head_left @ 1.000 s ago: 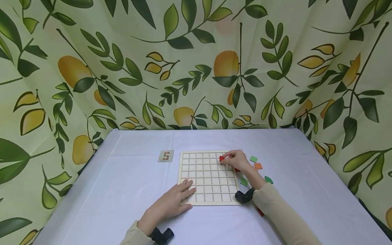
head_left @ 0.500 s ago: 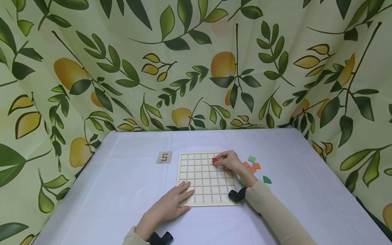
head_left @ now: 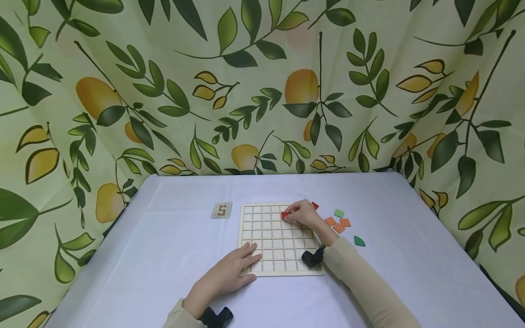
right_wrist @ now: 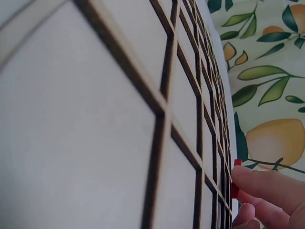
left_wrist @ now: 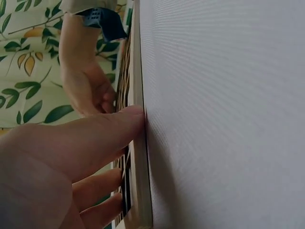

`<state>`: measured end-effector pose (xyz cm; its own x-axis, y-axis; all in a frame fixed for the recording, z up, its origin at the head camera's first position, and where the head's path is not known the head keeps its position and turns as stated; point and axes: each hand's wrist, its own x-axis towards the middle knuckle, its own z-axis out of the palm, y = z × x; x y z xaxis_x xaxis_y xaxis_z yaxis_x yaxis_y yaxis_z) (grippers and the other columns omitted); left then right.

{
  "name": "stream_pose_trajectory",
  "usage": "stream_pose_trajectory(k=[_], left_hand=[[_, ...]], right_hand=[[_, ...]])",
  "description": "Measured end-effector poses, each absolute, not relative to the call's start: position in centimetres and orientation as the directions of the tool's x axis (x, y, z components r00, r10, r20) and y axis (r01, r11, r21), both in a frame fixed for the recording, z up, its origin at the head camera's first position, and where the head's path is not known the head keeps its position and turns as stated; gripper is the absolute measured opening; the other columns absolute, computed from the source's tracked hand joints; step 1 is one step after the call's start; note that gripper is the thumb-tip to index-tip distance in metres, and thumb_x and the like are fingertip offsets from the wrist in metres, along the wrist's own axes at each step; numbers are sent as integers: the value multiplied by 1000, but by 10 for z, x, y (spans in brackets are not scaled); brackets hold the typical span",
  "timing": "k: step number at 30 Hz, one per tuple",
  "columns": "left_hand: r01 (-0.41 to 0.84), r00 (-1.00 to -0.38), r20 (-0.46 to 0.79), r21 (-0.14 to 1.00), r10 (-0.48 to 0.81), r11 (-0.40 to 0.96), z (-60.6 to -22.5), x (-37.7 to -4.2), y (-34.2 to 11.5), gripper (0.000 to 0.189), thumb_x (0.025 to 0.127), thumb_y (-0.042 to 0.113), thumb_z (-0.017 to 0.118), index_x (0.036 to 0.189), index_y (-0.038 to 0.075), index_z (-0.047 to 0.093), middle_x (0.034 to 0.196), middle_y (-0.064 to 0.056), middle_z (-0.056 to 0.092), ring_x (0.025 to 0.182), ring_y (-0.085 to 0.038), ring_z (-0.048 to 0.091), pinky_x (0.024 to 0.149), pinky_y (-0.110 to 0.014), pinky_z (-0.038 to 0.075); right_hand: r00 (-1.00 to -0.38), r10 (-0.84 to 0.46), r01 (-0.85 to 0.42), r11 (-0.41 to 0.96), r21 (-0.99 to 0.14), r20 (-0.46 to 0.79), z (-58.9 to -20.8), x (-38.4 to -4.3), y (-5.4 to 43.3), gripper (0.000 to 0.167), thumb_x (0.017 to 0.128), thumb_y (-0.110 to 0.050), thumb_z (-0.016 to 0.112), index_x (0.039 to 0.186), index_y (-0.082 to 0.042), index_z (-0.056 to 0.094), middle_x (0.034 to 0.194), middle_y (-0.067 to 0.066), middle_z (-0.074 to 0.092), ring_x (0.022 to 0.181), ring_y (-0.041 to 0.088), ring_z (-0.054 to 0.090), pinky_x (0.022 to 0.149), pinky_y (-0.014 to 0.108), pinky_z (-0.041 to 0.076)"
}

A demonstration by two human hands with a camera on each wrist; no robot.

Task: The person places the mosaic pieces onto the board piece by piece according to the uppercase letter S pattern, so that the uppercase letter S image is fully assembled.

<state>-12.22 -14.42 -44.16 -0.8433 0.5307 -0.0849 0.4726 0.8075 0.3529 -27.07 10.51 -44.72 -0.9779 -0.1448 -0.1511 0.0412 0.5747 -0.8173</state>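
A pale wooden grid board (head_left: 268, 248) lies on the white table, divided into square cells by thin raised bars. Near its far edge my right hand (head_left: 302, 213) pinches a small red tile (head_left: 284, 215) between thumb and fingertips, over the upper cells. In the right wrist view the red tile (right_wrist: 236, 179) stands on edge at the fingertips, close to the board. My left hand (head_left: 233, 269) rests with spread fingers on the board's near left corner. The left wrist view shows its thumb (left_wrist: 119, 124) lying along the board's edge.
A small pattern card (head_left: 221, 210) with an S-like figure lies left of the board. Right of it are several orange tiles (head_left: 338, 228), a green square tile (head_left: 339, 213) and a green rounded tile (head_left: 359, 241). Another red piece (head_left: 315, 206) shows behind the right hand.
My right hand has moved left over the board's far rows with the red tile, uncovering orange tiles and another red piece. The left hand stays in place.
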Motion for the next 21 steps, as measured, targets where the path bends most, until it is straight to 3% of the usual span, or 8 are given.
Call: stream_pose_trajectory(k=[21], left_hand=[[480, -844, -75, 335, 530, 811, -441, -122, -143, 51, 90, 33, 65, 137, 16, 55, 153, -9, 43, 144, -31, 38, 114, -48, 38]], right_hand=[[-977, -118, 75, 583, -809, -176, -450, -273, 102, 19, 75, -11, 81, 92, -4, 75, 71, 0, 58, 56, 9, 48, 51, 20, 41]])
